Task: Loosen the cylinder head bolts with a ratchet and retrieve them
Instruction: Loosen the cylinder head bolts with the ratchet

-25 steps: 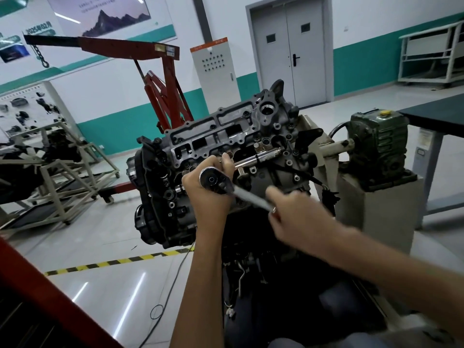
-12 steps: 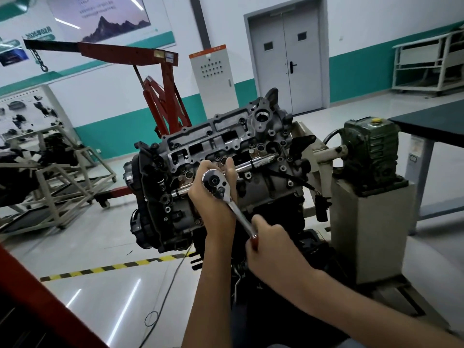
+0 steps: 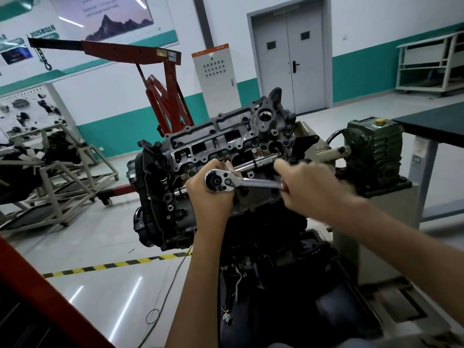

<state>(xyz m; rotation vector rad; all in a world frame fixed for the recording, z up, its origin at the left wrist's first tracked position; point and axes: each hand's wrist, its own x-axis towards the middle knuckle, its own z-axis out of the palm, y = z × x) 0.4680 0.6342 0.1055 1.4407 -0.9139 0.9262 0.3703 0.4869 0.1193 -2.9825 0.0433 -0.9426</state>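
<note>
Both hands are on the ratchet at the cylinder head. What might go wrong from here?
1. The right hand grips the ratchet handle close to the cylinder head; if the hidden bolt frees suddenly, knuckles may hit the casting.
2. The left hand only steadies the ratchet's head, so it could tilt off the bolt.
3. A cable trails on the floor below, a possible trip.

We see ratchet polished chrome metal, mirror-bright. Cylinder head dull grey cast metal, rough-looking. We note floor glossy, reflective. Hoist red-painted metal. Gearbox matt green paint, grimy.
</note>
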